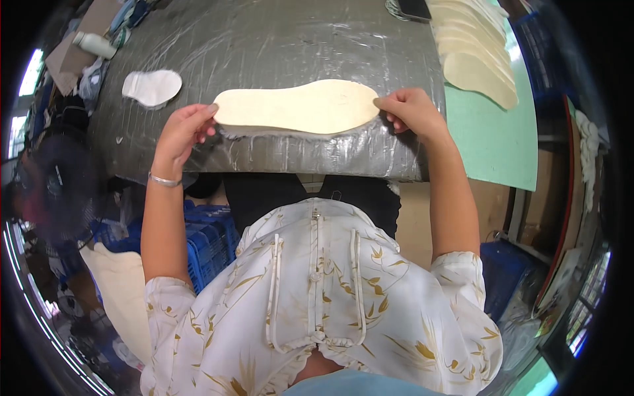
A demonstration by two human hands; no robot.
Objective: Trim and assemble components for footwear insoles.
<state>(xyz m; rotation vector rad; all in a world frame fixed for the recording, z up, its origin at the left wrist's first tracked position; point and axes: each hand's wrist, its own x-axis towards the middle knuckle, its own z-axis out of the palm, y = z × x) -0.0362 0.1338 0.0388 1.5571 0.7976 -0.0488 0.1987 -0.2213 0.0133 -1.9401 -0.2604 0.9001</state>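
Note:
A cream shoe insole (297, 107) lies lengthwise from left to right between my hands, just over the grey worktable (277, 53). Grey fluffy material shows along its near edge. My left hand (188, 129) pinches its left end between thumb and fingers. At the other end, the wider one, my right hand (411, 112) grips the tip the same way. Part of the curled fingers of both hands is hidden. A small white sole-shaped piece (152, 88) rests on the table beyond my left hand.
Overlapping cream insoles (479, 72) lie on a green board (492, 142) at the right. A dark phone (414, 8) sits at the far edge. To the far left are a white bottle (96, 45) and a fan (56, 178). Blue crates (208, 241) stand below the table.

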